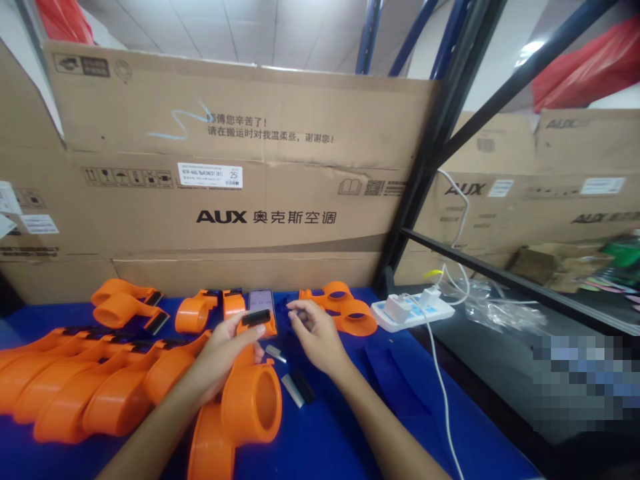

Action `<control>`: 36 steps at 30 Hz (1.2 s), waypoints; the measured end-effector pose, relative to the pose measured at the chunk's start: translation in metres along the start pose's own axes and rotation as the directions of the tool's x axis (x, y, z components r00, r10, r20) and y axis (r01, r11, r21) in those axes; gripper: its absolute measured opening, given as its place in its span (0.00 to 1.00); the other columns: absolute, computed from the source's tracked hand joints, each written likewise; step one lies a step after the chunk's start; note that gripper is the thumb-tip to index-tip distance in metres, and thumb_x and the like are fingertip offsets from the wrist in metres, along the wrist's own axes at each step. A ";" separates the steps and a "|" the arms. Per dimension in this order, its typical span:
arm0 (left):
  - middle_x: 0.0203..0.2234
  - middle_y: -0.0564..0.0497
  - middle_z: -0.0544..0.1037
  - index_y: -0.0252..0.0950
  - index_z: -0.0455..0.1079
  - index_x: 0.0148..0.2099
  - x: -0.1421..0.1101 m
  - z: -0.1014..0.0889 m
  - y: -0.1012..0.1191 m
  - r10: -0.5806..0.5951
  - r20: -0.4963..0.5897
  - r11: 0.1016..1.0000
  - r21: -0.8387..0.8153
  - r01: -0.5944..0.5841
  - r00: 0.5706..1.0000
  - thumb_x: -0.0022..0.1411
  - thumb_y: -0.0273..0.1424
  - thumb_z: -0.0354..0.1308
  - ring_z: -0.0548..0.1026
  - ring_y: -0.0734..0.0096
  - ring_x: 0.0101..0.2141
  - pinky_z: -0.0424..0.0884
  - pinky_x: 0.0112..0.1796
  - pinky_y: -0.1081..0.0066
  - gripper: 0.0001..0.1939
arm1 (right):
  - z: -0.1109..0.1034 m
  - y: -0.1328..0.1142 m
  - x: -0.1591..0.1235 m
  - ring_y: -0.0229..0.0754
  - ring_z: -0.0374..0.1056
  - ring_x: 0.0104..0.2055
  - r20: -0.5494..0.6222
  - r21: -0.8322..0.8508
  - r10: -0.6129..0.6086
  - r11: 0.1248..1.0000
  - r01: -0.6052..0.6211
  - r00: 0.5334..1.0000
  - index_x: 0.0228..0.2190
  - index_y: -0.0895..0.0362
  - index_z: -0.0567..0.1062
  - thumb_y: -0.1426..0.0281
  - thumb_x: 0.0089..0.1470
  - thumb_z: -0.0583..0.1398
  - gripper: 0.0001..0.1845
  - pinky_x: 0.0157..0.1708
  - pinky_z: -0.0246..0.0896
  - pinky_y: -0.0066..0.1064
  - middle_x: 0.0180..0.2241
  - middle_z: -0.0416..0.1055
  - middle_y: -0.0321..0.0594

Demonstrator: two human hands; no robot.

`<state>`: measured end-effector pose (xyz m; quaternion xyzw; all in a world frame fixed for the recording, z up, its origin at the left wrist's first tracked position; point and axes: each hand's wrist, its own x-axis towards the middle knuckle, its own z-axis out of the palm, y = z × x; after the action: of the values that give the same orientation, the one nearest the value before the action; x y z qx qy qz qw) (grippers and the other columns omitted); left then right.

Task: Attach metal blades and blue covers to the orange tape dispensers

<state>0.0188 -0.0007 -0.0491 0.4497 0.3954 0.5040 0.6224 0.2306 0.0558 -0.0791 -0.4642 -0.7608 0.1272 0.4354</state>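
Note:
My left hand (220, 360) is closed around an orange tape dispenser (263, 327), whose end carries a black strip. Below it, large orange rings (253, 407) hang toward me; I cannot tell whether both belong to the held piece. My right hand (320, 337) is just to the right, its fingers curled together beside a small dark blue piece (286, 307). Whatever those fingertips pinch is too small to make out. Between and below the hands lie a small metal piece (275, 353), a silvery strip (292, 391) and a black strip (303, 387) on the blue tabletop (340, 427).
Several orange tape dispensers (115, 400) line the left side, with more (123, 303) behind. Others (345, 310) lie at back right. A phone (261, 301) stands behind my hands. A white power strip (413, 310) with a cable sits by the black frame (420, 167). Cardboard boxes (260, 147) wall the back.

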 end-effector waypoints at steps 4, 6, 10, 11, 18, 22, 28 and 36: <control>0.22 0.53 0.78 0.34 0.71 0.55 -0.002 0.002 0.000 -0.029 0.029 0.999 0.018 0.028 0.999 0.56 0.35 0.71 0.74 0.72 0.22 0.74 0.31 0.70 0.27 | 0.008 -0.016 -0.006 0.42 0.73 0.37 0.004 0.349 -0.030 0.937 0.027 1.000 0.48 0.54 0.76 0.64 0.64 0.59 0.13 0.38 0.71 0.33 0.38 0.75 0.41; 0.21 0.53 0.77 0.34 0.70 0.56 -0.004 0.003 0.001 -0.036 0.049 0.999 0.012 0.035 0.998 0.55 0.35 0.71 0.73 0.71 0.21 0.73 0.30 0.70 0.28 | 0.009 -0.022 -0.008 0.41 0.72 0.36 0.020 0.438 0.009 0.899 -0.017 1.000 0.51 0.53 0.76 0.64 0.63 0.60 0.16 0.36 0.71 0.31 0.37 0.73 0.40; 0.20 0.54 0.77 0.34 0.69 0.57 -0.006 0.004 0.003 -0.013 0.052 1.000 0.019 0.012 0.999 0.57 0.35 0.70 0.72 0.72 0.21 0.72 0.28 0.72 0.27 | 0.006 -0.030 -0.009 0.36 0.67 0.27 0.157 0.591 0.093 0.789 -0.169 0.983 0.52 0.53 0.75 0.61 0.62 0.62 0.18 0.24 0.67 0.27 0.30 0.71 0.35; 0.21 0.54 0.77 0.34 0.69 0.57 -0.006 0.004 0.003 -0.003 0.047 1.000 0.028 0.001 0.999 0.57 0.34 0.70 0.72 0.72 0.21 0.72 0.27 0.72 0.27 | 0.004 -0.031 -0.009 0.36 0.65 0.25 0.186 0.626 0.101 0.755 -0.197 0.977 0.49 0.54 0.76 0.60 0.61 0.63 0.17 0.22 0.65 0.26 0.29 0.71 0.34; 0.22 0.54 0.77 0.34 0.67 0.58 0.000 0.000 -0.006 0.096 -0.014 0.986 0.139 -0.093 0.995 0.61 0.36 0.66 0.74 0.70 0.24 0.74 0.31 0.68 0.25 | -0.001 -0.033 -0.007 0.36 0.68 0.22 0.046 0.757 0.203 0.632 -0.167 0.978 0.37 0.54 0.73 0.60 0.53 0.70 0.16 0.22 0.65 0.27 0.24 0.72 0.31; 0.23 0.53 0.77 0.34 0.70 0.55 0.004 -0.002 -0.010 0.138 -0.007 0.967 0.217 -0.133 0.990 0.62 0.38 0.65 0.75 0.69 0.23 0.74 0.30 0.67 0.22 | 0.000 -0.038 -0.010 0.39 0.73 0.26 -0.016 0.781 0.218 0.613 -0.124 0.976 0.36 0.54 0.74 0.62 0.50 0.72 0.16 0.30 0.71 0.31 0.28 0.74 0.33; 0.25 0.52 0.79 0.35 0.72 0.53 0.007 -0.001 -0.012 0.165 -0.020 0.952 0.265 -0.154 0.986 0.62 0.40 0.66 0.76 0.69 0.22 0.75 0.28 0.69 0.21 | 0.007 -0.047 -0.018 0.43 0.77 0.38 -0.034 0.776 0.153 0.627 -0.070 0.988 0.38 0.54 0.78 0.62 0.52 0.71 0.14 0.41 0.76 0.35 0.42 0.77 0.42; 0.24 0.52 0.79 0.35 0.73 0.55 0.007 -0.002 -0.011 0.142 -0.052 0.973 0.192 -0.129 0.989 0.59 0.40 0.68 0.76 0.69 0.21 0.75 0.27 0.69 0.24 | 0.009 -0.053 -0.025 0.48 0.76 0.51 -0.015 0.763 0.059 0.646 -0.027 0.998 0.43 0.53 0.78 0.65 0.58 0.66 0.10 0.53 0.74 0.42 0.50 0.75 0.47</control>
<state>0.0210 0.0055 -0.0609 0.5156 0.4297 0.5201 0.5282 0.1965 0.0092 -0.0664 -0.2585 -0.6174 0.4363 0.6014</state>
